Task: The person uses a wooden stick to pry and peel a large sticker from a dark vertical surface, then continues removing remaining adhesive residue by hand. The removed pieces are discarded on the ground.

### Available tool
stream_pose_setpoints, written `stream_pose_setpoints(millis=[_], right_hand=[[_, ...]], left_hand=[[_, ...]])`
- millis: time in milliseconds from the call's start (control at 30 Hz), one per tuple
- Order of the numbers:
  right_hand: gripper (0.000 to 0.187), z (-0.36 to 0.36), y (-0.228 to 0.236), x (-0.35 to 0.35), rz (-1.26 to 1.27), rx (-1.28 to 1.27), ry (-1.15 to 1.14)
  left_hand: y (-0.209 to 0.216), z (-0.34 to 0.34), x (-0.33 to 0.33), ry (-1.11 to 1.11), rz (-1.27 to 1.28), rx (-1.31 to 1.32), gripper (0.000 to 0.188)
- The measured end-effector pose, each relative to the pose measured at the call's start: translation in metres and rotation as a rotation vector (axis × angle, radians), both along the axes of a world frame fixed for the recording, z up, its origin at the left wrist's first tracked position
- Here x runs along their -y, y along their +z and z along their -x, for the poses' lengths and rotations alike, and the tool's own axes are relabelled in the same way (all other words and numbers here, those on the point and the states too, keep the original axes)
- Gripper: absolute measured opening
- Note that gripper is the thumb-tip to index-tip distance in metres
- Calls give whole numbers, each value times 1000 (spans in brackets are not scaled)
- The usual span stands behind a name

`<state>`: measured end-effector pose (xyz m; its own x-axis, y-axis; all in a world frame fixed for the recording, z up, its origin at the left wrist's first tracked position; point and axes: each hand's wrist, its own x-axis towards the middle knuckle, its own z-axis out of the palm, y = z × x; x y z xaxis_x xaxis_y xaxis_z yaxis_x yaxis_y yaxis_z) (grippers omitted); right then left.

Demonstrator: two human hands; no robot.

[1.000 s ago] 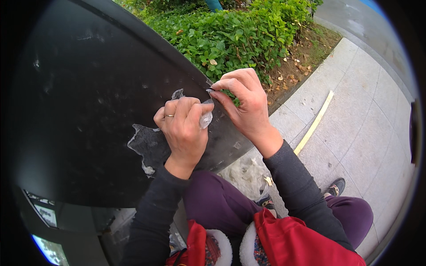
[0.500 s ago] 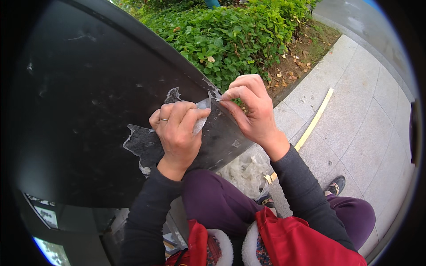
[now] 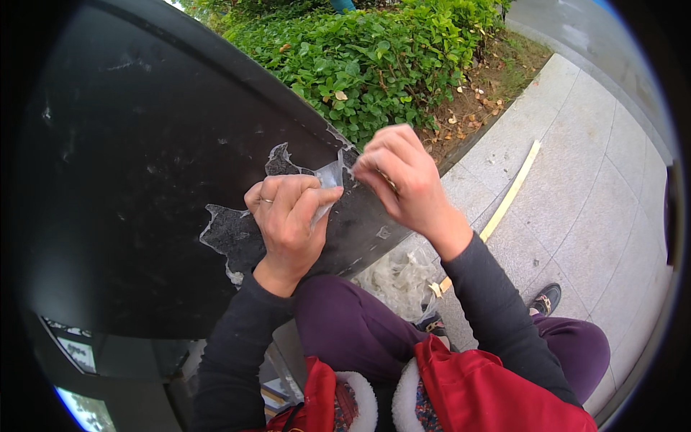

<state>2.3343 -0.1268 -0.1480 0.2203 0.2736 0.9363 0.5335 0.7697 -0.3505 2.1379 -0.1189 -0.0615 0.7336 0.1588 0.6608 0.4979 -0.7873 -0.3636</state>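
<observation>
A large dark panel (image 3: 158,151) with a curved edge takes up the left side. Ragged grey patches (image 3: 230,234) with whitish torn rims mark it near its lower right corner. My left hand (image 3: 289,212), with a ring on one finger, rests against the panel, closed on a crumpled piece of translucent plastic film (image 3: 331,175). Just right of the film, at the panel's edge, my right hand (image 3: 403,176) is held in a pinch, its fingertips blurred. Whatever lies between those fingertips is too small to make out.
A heap of crumpled clear film (image 3: 398,281) lies on the pavement beside my knee. A long pale yellow strip (image 3: 509,194) stretches across the paving (image 3: 576,180). Green bushes (image 3: 360,65) grow behind the panel. My shoe (image 3: 547,297) stands at the right.
My right hand has drawn back slightly from the panel's edge and its fingers have curled in more. My left hand stays nearly in place with the film.
</observation>
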Motion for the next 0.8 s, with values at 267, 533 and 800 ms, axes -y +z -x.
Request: stream_pose_setpoints(millis=[267,533,800], right_hand=[[26,11,15,-13,-165,256,-116],[16,2,21,-11,-161,443,-24],[21,-7,-7,-3,-28,384,84]], left_hand=[[7,11,-3,-46,40,10,25],[13,20,3,-77,58,-72,24],[13,5,-9,-49,-14,-81,57]])
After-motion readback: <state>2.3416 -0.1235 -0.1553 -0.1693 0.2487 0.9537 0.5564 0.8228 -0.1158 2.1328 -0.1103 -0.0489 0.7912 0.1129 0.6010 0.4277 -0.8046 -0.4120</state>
